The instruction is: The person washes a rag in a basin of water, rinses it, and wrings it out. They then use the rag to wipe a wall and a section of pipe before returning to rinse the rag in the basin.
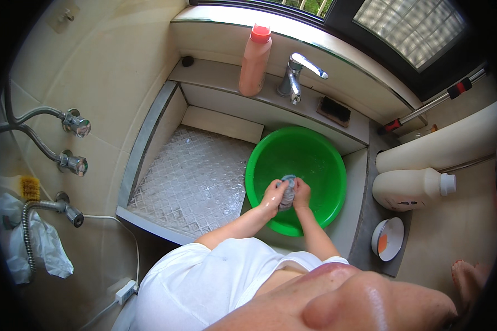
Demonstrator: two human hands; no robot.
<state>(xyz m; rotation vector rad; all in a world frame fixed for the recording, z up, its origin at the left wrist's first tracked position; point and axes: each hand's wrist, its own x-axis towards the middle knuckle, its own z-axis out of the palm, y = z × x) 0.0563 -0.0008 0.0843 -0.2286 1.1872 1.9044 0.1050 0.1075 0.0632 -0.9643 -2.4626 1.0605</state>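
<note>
A small grey-blue wet cloth (288,193) is bunched up between both my hands, over a round green plastic basin (252,173). My left hand (273,194) grips the cloth from the left, with wet skin showing. On its other side my right hand (302,192) holds it too, fingers curled in. The basin stands in the right part of a tiled sink and holds what looks like water. Beside it lies a ridged washing surface (190,182), wet and shiny. How far the cloth is folded cannot be told.
On the back ledge are a pink bottle with a red cap (254,62), a chrome faucet (293,80) and a scrubbing brush (334,111). A cream jug (410,189) and a white bowl with an orange piece (393,240) stand on the right. Valves (76,124) project at left.
</note>
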